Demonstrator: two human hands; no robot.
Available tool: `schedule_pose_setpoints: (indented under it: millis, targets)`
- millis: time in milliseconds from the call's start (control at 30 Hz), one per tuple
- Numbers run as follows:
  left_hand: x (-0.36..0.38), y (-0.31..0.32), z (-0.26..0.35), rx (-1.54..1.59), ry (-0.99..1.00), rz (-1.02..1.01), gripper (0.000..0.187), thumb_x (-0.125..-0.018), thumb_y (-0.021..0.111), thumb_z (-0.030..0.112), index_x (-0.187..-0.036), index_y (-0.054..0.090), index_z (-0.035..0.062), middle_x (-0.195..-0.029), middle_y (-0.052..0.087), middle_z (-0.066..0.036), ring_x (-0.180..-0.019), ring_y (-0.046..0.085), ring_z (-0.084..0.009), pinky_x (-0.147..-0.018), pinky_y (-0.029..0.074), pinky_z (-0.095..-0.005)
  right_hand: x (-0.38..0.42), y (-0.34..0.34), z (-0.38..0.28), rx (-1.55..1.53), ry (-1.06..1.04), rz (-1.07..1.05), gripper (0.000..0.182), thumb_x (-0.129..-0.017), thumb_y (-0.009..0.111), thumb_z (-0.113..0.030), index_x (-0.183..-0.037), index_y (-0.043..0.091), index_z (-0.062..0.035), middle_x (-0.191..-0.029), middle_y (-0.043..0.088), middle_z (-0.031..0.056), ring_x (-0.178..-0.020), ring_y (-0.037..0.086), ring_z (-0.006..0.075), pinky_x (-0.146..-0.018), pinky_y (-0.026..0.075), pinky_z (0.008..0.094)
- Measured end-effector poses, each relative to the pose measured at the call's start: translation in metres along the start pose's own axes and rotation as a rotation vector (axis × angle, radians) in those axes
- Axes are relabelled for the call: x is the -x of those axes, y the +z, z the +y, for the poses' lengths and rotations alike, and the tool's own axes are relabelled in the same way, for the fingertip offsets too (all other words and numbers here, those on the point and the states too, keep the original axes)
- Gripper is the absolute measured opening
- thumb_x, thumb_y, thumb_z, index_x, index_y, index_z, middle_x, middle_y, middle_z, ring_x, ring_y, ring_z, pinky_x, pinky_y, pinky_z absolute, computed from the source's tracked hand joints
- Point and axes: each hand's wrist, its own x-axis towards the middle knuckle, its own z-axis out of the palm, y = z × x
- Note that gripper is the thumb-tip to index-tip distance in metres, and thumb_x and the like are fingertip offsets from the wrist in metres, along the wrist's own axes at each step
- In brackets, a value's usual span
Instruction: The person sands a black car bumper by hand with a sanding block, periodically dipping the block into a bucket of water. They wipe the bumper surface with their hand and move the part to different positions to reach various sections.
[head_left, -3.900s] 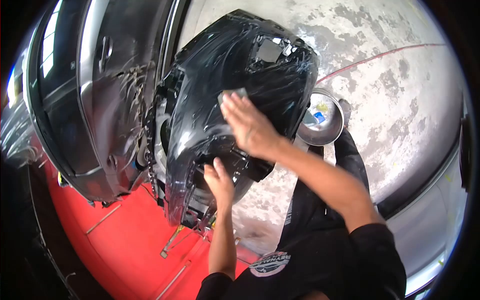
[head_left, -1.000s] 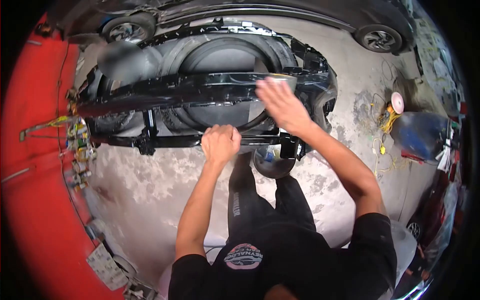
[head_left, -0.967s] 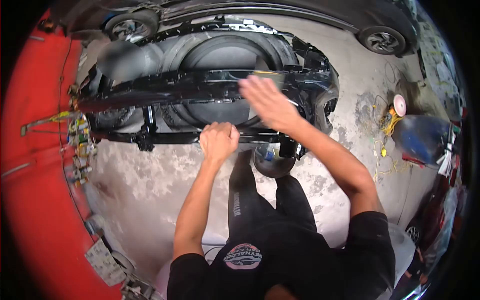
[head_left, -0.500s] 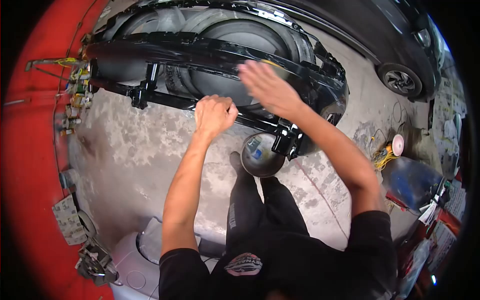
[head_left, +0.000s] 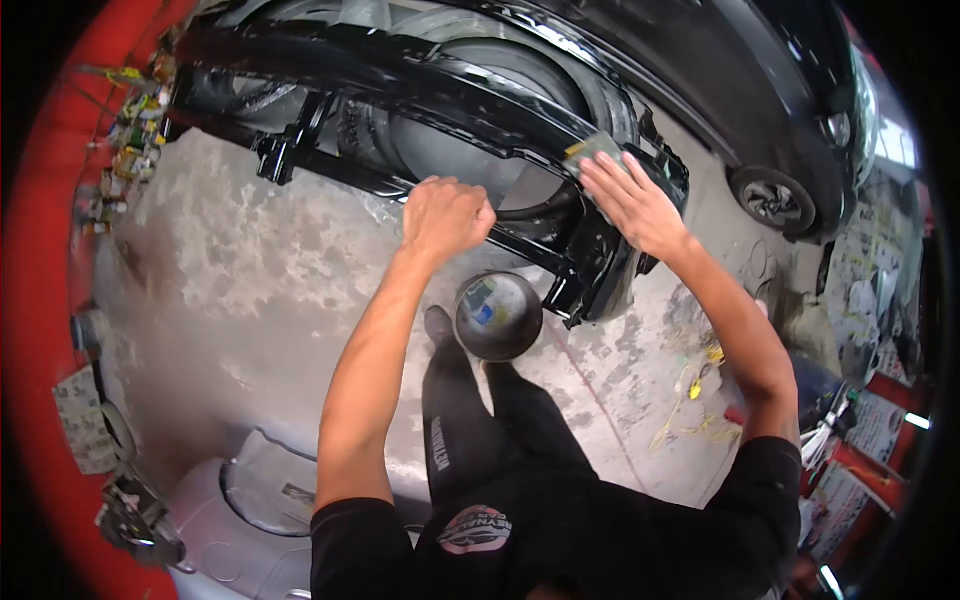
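A glossy black car bumper [head_left: 410,84] lies across the upper part of the head view, propped over old tyres [head_left: 363,135]. My left hand [head_left: 447,217] is closed in a fist around its lower bar, near the middle. At the bumper's right end, my right hand [head_left: 635,205] lies flat with straight fingers. Under those fingertips is a grey-green piece of sandpaper [head_left: 590,150] with a yellowish edge, pressed on the bumper's upper surface. Part of the sheet is hidden by the fingers.
A dark round bowl [head_left: 502,345] with blue and green bits inside stands by my feet, below the bumper. Behind the bumper is a dark car [head_left: 690,75]. A silver painted car part [head_left: 235,540] lies at lower left. Bottles and cans [head_left: 140,130] line the red wall.
My right hand has slid to the right along the bumper with the sandpaper, reaching its end. My left hand stays on the lower bar. The camera view has shifted a little.
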Motion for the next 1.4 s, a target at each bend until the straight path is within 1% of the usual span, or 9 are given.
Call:
schedule_pose_setpoints:
  millis: [67, 200, 433, 600, 700, 833, 1100, 1267, 1400]
  targets:
    - [0.002, 0.002, -0.002, -0.01, -0.016, 0.02, 0.02, -0.082, 0.07, 0.02, -0.065, 0.066, 0.0086, -0.064, 0.067, -0.011, -0.065, 0.067, -0.0311, -0.067, 0.055, -0.044, -0.004, 0.008, 0.005, 0.042, -0.002, -0.033, 0.068, -0.091, 0.059, -0.016, -0.155, 0.049, 0.0042, -0.17, 0.04, 0.0161, -0.16, 0.033, 0.0313, -0.131, 0.027, 0.0534]
    - [-0.002, -0.001, 0.002, -0.096, -0.03, -0.055, 0.019, -0.082, 0.069, 0.022, -0.067, 0.071, 0.0098, -0.066, 0.069, -0.012, -0.066, 0.069, -0.0319, -0.068, 0.056, -0.0448, -0.108, -0.001, -0.011, 0.153, -0.04, 0.02, 0.069, -0.091, 0.056, -0.017, -0.156, 0.047, 0.0037, -0.172, 0.036, 0.013, -0.161, 0.03, 0.0303, -0.133, 0.025, 0.0498]
    - [0.003, -0.007, 0.001, -0.062, -0.07, -0.056, 0.019, -0.081, 0.069, 0.021, -0.068, 0.072, 0.0086, -0.067, 0.069, -0.016, -0.065, 0.069, -0.0357, -0.067, 0.056, -0.0475, -0.012, 0.008, -0.008, 0.044, 0.043, 0.039, 0.066, -0.091, 0.057, -0.009, -0.155, 0.048, 0.0053, -0.169, 0.041, 0.0164, -0.158, 0.036, 0.0353, -0.13, 0.029, 0.0542]
    - [0.003, -0.002, 0.002, -0.071, -0.073, -0.072, 0.02, -0.081, 0.069, 0.024, -0.068, 0.072, 0.0083, -0.067, 0.069, -0.017, -0.064, 0.069, -0.038, -0.066, 0.057, -0.0478, -0.118, 0.011, -0.022, 0.039, 0.028, 0.163, 0.061, -0.095, 0.058, -0.013, -0.153, 0.05, 0.0052, -0.168, 0.042, 0.0168, -0.158, 0.035, 0.0352, -0.13, 0.029, 0.0544]
    - [0.004, 0.001, 0.003, -0.08, -0.081, -0.084, 0.02, -0.081, 0.069, 0.024, -0.068, 0.073, 0.0083, -0.067, 0.069, -0.016, -0.064, 0.069, -0.0378, -0.066, 0.057, -0.048, -0.109, -0.005, -0.017, 0.094, -0.014, 0.044, 0.062, -0.096, 0.057, -0.014, -0.154, 0.049, 0.0038, -0.169, 0.04, 0.016, -0.159, 0.034, 0.0346, -0.13, 0.028, 0.0533]
    - [0.005, -0.001, -0.003, -0.088, -0.071, -0.102, 0.022, -0.084, 0.068, 0.028, -0.075, 0.078, 0.0101, -0.07, 0.074, -0.015, -0.068, 0.073, -0.0351, -0.069, 0.059, -0.0464, -0.013, 0.002, -0.011, 0.113, 0.001, -0.012, 0.063, -0.096, 0.057, -0.014, -0.156, 0.048, 0.0027, -0.17, 0.038, 0.0154, -0.159, 0.033, 0.0344, -0.131, 0.027, 0.0523]
    - [0.003, 0.0, 0.004, -0.094, -0.076, -0.11, 0.02, -0.081, 0.068, 0.023, -0.068, 0.072, 0.0087, -0.067, 0.07, -0.015, -0.065, 0.069, -0.0355, -0.068, 0.056, -0.0468, -0.078, -0.011, -0.018, -0.003, 0.034, 0.016, 0.065, -0.094, 0.056, -0.009, -0.156, 0.046, 0.0048, -0.169, 0.039, 0.0193, -0.156, 0.039, 0.0379, -0.129, 0.03, 0.0561]
    - [0.005, 0.0, -0.002, -0.086, -0.077, -0.068, 0.021, -0.082, 0.067, 0.023, -0.068, 0.072, 0.0083, -0.069, 0.071, -0.015, -0.067, 0.07, -0.0354, -0.069, 0.056, -0.0474, 0.03, 0.035, -0.032, 0.032, 0.244, 0.127, 0.066, -0.093, 0.058, -0.006, -0.156, 0.045, 0.0068, -0.168, 0.039, 0.0229, -0.155, 0.039, 0.0434, -0.127, 0.031, 0.0599]
    - [-0.001, -0.001, 0.001, -0.094, -0.048, -0.092, 0.022, -0.082, 0.066, 0.023, -0.067, 0.071, 0.0074, -0.069, 0.07, -0.016, -0.066, 0.069, -0.0362, -0.068, 0.056, -0.0481, -0.076, 0.024, -0.047, -0.155, 0.32, 0.227, 0.065, -0.092, 0.055, -0.002, -0.154, 0.042, 0.008, -0.167, 0.036, 0.0269, -0.155, 0.034, 0.0484, -0.127, 0.026, 0.0627]
